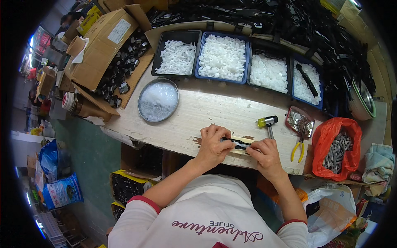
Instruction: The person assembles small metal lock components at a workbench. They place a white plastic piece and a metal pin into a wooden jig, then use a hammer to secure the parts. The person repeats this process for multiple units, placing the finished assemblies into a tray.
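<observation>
At the front edge of the table, my left hand pinches one end of a long narrow black part with a pale grey strip in it. My right hand has its fingers bent and pressed on the other end of the same part. A light wooden strip lies just behind it. Close beyond my right hand rests a small hammer with a yellow and a metal face. My fingers hide much of the part.
Along the back stand tubs of white plastic pieces, with black parts heaped behind. A round metal dish sits left, near a cardboard box. To the right are yellow-handled pliers, a small red tray and a red bag.
</observation>
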A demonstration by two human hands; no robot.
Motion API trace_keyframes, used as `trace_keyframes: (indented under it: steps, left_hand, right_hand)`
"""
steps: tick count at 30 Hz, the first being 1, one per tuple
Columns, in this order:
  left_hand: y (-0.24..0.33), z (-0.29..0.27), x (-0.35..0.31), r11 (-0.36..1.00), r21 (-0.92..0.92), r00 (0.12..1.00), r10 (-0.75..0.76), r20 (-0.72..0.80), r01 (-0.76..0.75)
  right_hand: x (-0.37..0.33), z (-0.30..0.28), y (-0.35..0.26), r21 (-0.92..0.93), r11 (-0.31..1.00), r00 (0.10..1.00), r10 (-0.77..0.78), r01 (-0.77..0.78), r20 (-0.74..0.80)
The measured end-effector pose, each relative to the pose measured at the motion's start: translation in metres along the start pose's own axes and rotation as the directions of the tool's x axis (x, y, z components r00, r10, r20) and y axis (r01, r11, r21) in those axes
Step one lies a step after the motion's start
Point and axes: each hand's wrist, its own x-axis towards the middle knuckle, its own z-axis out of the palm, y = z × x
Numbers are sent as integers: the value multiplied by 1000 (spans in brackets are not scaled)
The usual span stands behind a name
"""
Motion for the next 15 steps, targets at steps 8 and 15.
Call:
trace_keyframes:
  steps: [8,15]
  left_hand:
    - [2,-2,-4,1000,3,999,22,-33,-22]
    - [2,-1,-3,999,-33,1000,-2,3,2]
  right_hand:
    - [64,-34,58,-35,999,1000,13,-13,-13]
    - [175,-47,166,-572,780,942,64,-253,-330]
